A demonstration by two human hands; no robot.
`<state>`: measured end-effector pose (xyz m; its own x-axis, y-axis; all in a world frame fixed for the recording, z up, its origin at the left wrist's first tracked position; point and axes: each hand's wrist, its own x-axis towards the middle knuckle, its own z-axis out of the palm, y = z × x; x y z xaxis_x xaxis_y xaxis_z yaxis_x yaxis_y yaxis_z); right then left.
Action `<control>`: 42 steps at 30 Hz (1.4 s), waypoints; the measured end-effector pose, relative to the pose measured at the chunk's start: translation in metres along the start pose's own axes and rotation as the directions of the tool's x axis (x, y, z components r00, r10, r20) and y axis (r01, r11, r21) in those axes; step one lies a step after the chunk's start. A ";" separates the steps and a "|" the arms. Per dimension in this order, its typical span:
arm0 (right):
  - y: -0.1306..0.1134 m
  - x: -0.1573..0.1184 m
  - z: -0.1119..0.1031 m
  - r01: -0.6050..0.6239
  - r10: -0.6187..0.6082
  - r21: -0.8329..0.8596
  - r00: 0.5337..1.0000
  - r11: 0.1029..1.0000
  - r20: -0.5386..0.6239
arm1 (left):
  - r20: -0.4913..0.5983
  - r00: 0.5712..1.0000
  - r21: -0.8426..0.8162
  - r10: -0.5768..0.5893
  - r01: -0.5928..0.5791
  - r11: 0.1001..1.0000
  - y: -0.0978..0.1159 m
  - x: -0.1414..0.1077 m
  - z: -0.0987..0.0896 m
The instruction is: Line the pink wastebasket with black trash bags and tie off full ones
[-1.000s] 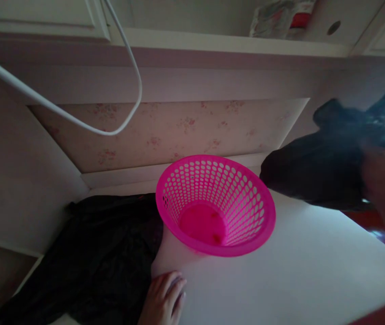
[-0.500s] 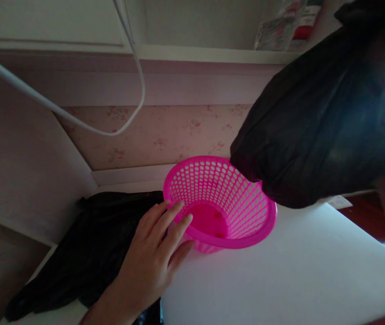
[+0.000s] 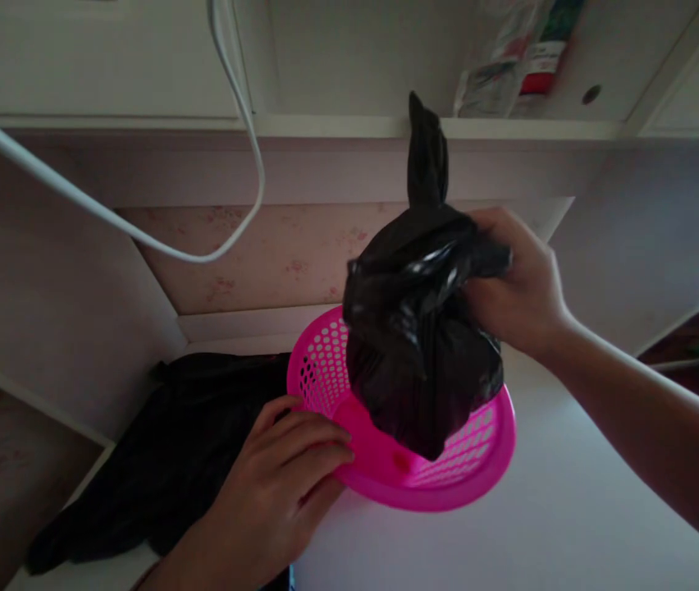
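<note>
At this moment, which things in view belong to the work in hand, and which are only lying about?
In use:
black bag, in the right hand
pink basket, left hand on its rim

Just there:
dark heap at left, material unclear
white cable
clear package and red-bottomed container on the shelf

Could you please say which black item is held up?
The bulging black plastic bag, gripped by the right hand over the pink perforated plastic basket; the limp black sheet-like item lies left of the basket.
</note>
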<state>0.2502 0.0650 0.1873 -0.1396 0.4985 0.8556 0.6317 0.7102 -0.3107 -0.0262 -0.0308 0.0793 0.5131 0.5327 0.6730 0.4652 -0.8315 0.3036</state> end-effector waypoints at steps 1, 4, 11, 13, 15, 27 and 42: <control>0.000 -0.006 0.001 0.038 -0.038 0.010 0.999 0.999 0.032 | 0.019 1.000 -0.029 -0.020 0.020 0.999 0.004 0.000 -0.003; -0.001 -0.022 0.004 0.155 -0.152 -0.003 0.973 0.988 0.171 | 0.067 0.995 -0.168 -0.079 0.090 0.982 0.007 0.000 -0.015; 0.005 -0.049 0.015 0.367 -0.310 0.048 0.699 0.929 0.644 | -0.114 0.964 -0.068 -0.240 0.233 0.970 -0.029 0.035 -0.015; 0.002 -0.053 0.020 0.316 -0.212 0.016 0.596 0.949 0.774 | -0.015 0.975 -0.059 -0.222 0.220 0.974 -0.033 0.051 -0.006; -0.002 -0.055 0.024 0.250 -0.092 -0.048 0.518 0.967 0.850 | 0.119 0.977 -0.063 -0.174 0.183 0.981 -0.030 0.063 0.003; 0.001 -0.042 0.025 -0.080 0.078 -0.052 0.367 0.995 0.927 | 0.391 0.842 0.145 -0.371 0.342 0.928 -0.022 0.080 0.013; 0.016 -0.044 0.016 -0.384 0.106 0.026 0.319 0.923 0.942 | 0.435 0.832 0.122 -0.343 0.323 0.938 -0.025 0.078 0.014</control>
<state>0.2541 0.0626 0.1378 -0.6958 0.7025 -0.1498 0.6165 0.4771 -0.6263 0.0122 0.0338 0.1149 0.5813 0.7973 0.1624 0.6902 -0.5889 0.4206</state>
